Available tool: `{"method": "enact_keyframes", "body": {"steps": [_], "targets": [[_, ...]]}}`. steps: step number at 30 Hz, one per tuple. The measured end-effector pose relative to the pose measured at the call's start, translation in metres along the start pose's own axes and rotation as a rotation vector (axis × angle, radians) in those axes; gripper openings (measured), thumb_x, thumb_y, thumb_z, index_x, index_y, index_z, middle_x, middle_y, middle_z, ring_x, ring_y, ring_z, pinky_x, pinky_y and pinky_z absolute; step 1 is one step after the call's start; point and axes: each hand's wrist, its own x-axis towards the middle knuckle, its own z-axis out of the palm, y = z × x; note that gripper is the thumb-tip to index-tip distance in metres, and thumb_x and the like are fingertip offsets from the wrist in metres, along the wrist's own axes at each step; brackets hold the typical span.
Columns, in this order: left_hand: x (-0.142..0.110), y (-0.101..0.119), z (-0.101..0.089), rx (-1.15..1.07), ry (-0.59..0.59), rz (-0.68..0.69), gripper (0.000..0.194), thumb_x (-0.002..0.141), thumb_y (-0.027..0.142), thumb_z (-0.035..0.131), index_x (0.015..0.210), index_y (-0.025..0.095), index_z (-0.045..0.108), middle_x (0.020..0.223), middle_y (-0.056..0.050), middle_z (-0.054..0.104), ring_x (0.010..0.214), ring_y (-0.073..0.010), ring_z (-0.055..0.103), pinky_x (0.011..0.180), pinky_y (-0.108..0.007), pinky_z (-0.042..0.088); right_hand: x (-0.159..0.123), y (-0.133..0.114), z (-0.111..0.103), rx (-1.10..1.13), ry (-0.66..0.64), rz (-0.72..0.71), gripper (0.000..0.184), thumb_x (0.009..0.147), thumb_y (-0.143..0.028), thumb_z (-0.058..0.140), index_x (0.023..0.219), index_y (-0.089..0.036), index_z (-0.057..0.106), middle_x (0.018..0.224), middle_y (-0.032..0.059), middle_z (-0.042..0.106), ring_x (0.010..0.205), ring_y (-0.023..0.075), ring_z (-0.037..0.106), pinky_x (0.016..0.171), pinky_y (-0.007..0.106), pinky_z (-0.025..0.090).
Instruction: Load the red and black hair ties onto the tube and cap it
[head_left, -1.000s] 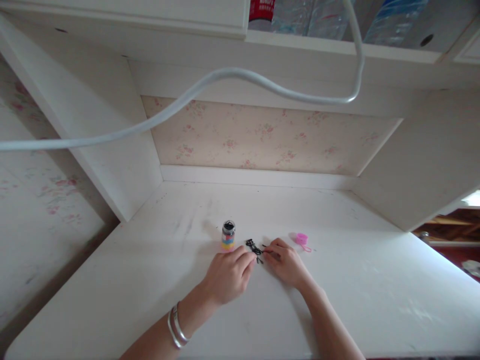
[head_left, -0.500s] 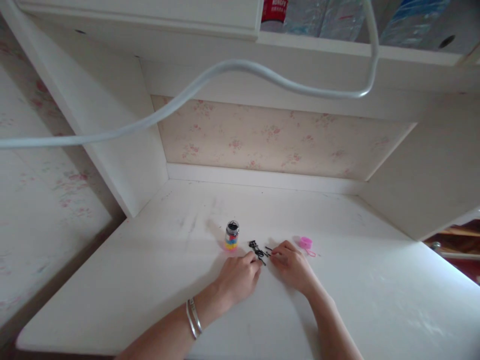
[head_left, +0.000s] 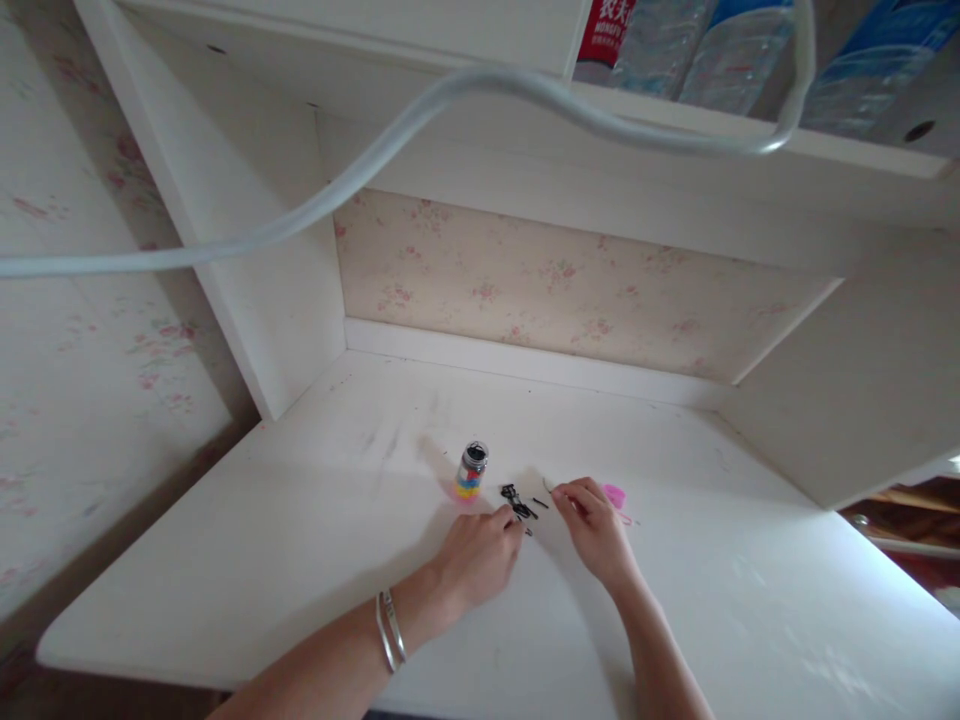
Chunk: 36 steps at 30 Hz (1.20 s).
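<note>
A small heap of thin black bands, like hair elastics (head_left: 511, 495), lies on the white desktop. At its near edge is my left hand (head_left: 480, 552), fingers curled and pressed together; what they pinch, if anything, is hidden. My right hand (head_left: 596, 525) is raised a little to the right of the heap, pinching one thin dark loop (head_left: 547, 486) between thumb and fingertips. One loose band (head_left: 540, 502) sits between the hands. Behind my left hand stands a clear jar (head_left: 472, 470), upright and uncapped, with black, red, blue and yellow contents. A pink cap (head_left: 614, 495) lies behind my right hand, partly covered.
A white cable (head_left: 480, 80) crosses the upper view in front of the shelf. Plastic bottles (head_left: 739, 60) stand on that shelf. White side panels (head_left: 255, 250) and a flowered back wall (head_left: 555, 280) enclose the desk (head_left: 300, 540).
My right hand has lifted away from the heap with a thin dark loop in its fingertips. My left hand has hardly moved. The view has tilted and shifted slightly.
</note>
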Motion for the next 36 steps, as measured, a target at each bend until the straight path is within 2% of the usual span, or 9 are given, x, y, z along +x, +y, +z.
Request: {"method": "enact_keyframes", "body": {"steps": [2, 5, 10, 13, 16, 24, 32, 36], "targets": [[0.0, 0.0, -0.001, 0.005, -0.003, 0.011, 0.026, 0.094, 0.025, 0.036, 0.108, 0.022, 0.058, 0.102, -0.007, 0.06, 0.079, -0.0185, 0.064, 0.065, -0.031, 0.051, 0.005, -0.015, -0.001, 0.033, 0.025, -0.022, 0.032, 0.092, -0.043, 0.047, 0.084, -0.019, 0.066, 0.085, 0.0078, 0.059, 0.07, 0.017, 0.052, 0.064, 0.03, 0.043], [0.001, 0.0, 0.0, 0.017, -0.01, 0.011, 0.021, 0.092, 0.025, 0.039, 0.102, 0.022, 0.058, 0.099, -0.005, 0.059, 0.073, -0.0184, 0.063, 0.06, -0.031, 0.05, 0.016, -0.045, -0.001, 0.088, 0.044, -0.076, 0.031, 0.093, -0.043, 0.047, 0.083, -0.02, 0.066, 0.084, 0.0069, 0.058, 0.068, 0.0157, 0.051, 0.062, 0.029, 0.043], [0.001, 0.0, 0.002, 0.013, 0.014, -0.02, 0.021, 0.093, 0.025, 0.038, 0.091, 0.02, 0.059, 0.096, -0.006, 0.058, 0.072, -0.0172, 0.063, 0.061, -0.028, 0.049, 0.042, -0.096, 0.002, 0.111, -0.054, -0.21, 0.027, 0.092, -0.039, 0.049, 0.089, -0.02, 0.069, 0.088, 0.0068, 0.058, 0.069, 0.014, 0.052, 0.06, 0.027, 0.044], [0.0, -0.001, 0.002, -0.006, 0.035, -0.02, 0.025, 0.094, 0.027, 0.036, 0.104, 0.022, 0.059, 0.097, -0.006, 0.058, 0.074, -0.0185, 0.063, 0.062, -0.029, 0.05, 0.058, -0.113, 0.006, 0.061, -0.119, -0.274, 0.024, 0.092, -0.034, 0.05, 0.089, -0.021, 0.07, 0.088, 0.0057, 0.058, 0.071, 0.0135, 0.054, 0.061, 0.025, 0.044], [-0.001, -0.001, 0.001, -0.017, 0.037, -0.015, 0.029, 0.094, 0.029, 0.035, 0.115, 0.025, 0.055, 0.098, -0.007, 0.058, 0.076, -0.0194, 0.063, 0.063, -0.03, 0.051, 0.069, -0.118, 0.008, -0.008, -0.195, -0.317, 0.019, 0.091, -0.029, 0.052, 0.088, -0.022, 0.07, 0.089, 0.0038, 0.059, 0.072, 0.0126, 0.055, 0.065, 0.025, 0.044], [-0.002, -0.002, 0.001, -0.027, 0.01, -0.028, 0.025, 0.094, 0.027, 0.036, 0.1, 0.021, 0.059, 0.1, -0.008, 0.057, 0.074, -0.0183, 0.063, 0.065, -0.031, 0.051, 0.085, -0.123, 0.004, -0.131, -0.325, -0.358, 0.017, 0.087, -0.023, 0.054, 0.082, -0.022, 0.071, 0.087, 0.0029, 0.062, 0.07, 0.012, 0.056, 0.064, 0.025, 0.042], [-0.001, -0.002, 0.0, -0.014, 0.008, -0.021, 0.024, 0.095, 0.03, 0.037, 0.096, 0.019, 0.059, 0.102, -0.009, 0.057, 0.075, -0.0187, 0.064, 0.064, -0.031, 0.051, 0.09, -0.129, 0.004, -0.161, -0.339, -0.376, 0.015, 0.083, -0.021, 0.056, 0.078, -0.022, 0.071, 0.086, 0.002, 0.063, 0.065, 0.0109, 0.054, 0.06, 0.024, 0.04], [-0.001, -0.004, 0.002, -0.004, 0.022, -0.008, 0.025, 0.095, 0.028, 0.034, 0.096, 0.018, 0.057, 0.102, -0.009, 0.057, 0.072, -0.0183, 0.064, 0.059, -0.03, 0.05, 0.089, -0.13, 0.002, -0.071, -0.273, -0.352, 0.015, 0.083, -0.024, 0.057, 0.076, -0.022, 0.071, 0.082, 0.002, 0.062, 0.065, 0.011, 0.053, 0.06, 0.024, 0.041]]}}
